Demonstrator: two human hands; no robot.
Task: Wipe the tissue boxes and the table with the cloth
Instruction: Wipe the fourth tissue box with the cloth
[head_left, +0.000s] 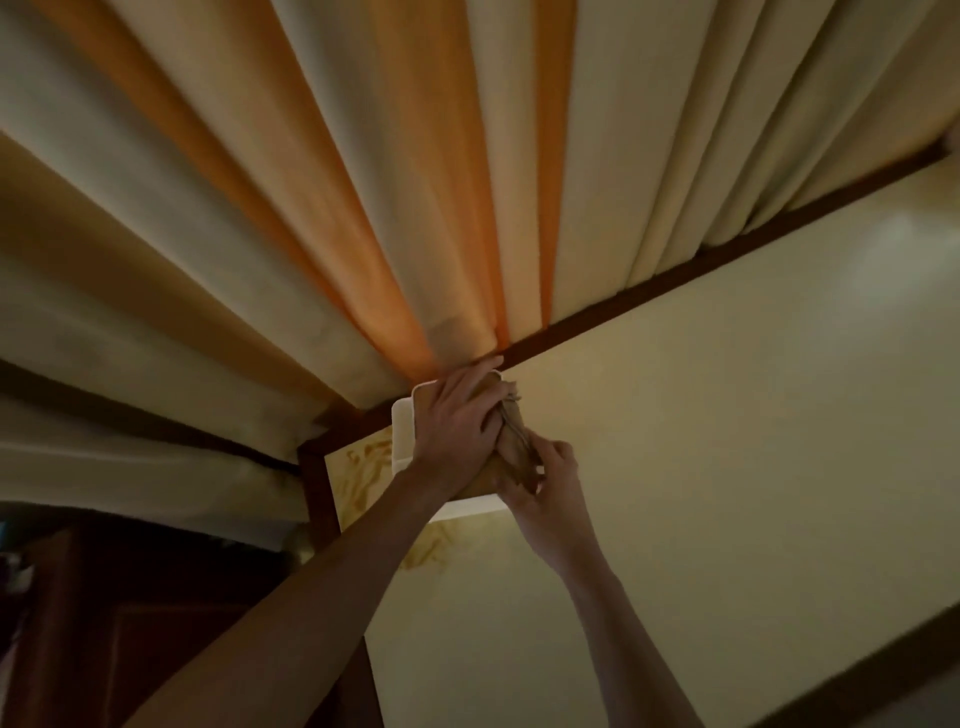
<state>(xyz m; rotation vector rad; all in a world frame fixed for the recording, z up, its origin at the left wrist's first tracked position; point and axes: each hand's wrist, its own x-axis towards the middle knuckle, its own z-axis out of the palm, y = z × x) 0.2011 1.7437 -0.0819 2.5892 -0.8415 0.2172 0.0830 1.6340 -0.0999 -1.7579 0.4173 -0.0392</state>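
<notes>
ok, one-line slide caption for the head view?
Left hand steadies a white tissue box on the cream table while right hand wipes it with a brown cloth.

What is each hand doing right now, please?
Left hand: open, fingers fairly straight, resting on the white rectangular tissue box.
Right hand: pinching the bunched brownish cloth against the box.

— Where does the tissue box (404, 434) sit?
— On the table (701, 441), at its far left corner, just before the curtain (363, 182).
— And the hands?
— The left hand (457, 421) lies on top of the box; the right hand (545, 480) is beside it, to the right, with the cloth (511, 447) between them.
</notes>
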